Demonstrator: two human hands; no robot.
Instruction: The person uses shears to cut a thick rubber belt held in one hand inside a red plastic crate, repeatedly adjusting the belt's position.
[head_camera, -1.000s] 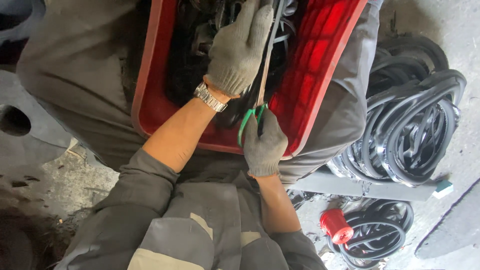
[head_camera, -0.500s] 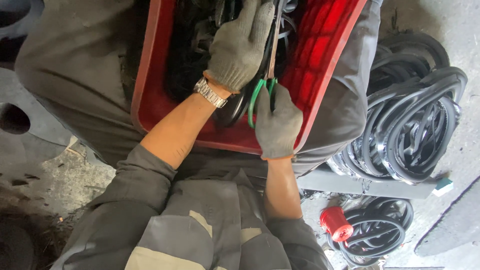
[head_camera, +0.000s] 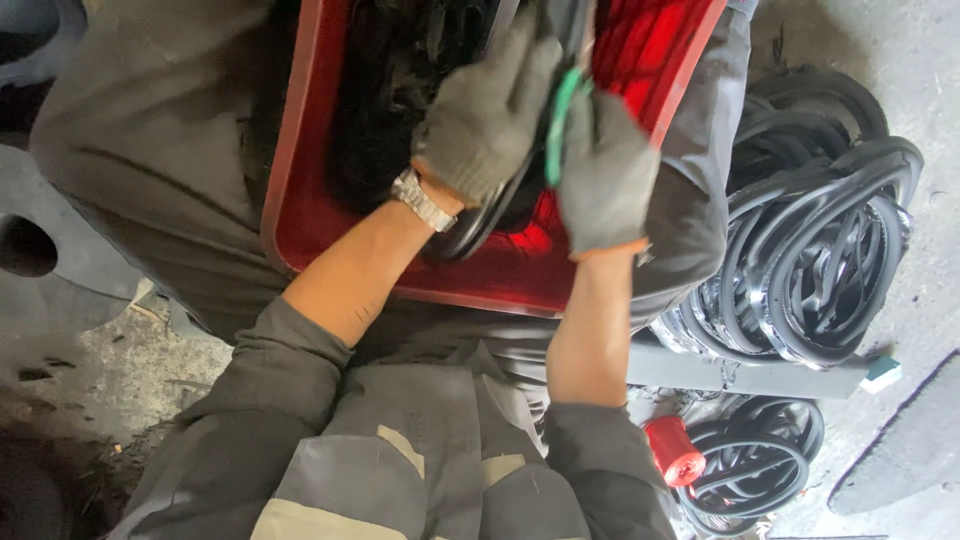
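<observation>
Left hand (head_camera: 487, 120) closed on black ring (head_camera: 478, 225), in red tub (head_camera: 300, 200) on lap. Right hand (head_camera: 607, 170) at 3 o'clock grips green tool (head_camera: 560, 125). Best hold ring steady, tool close, tub flat. Ring pile (head_camera: 810, 250) at 3 o'clock.

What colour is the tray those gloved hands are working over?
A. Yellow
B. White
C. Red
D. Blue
C: the tray resting on the person's lap has a bright red rim and walls, and both the left hand and the right hand, in grey knit gloves, are held above it.
</observation>
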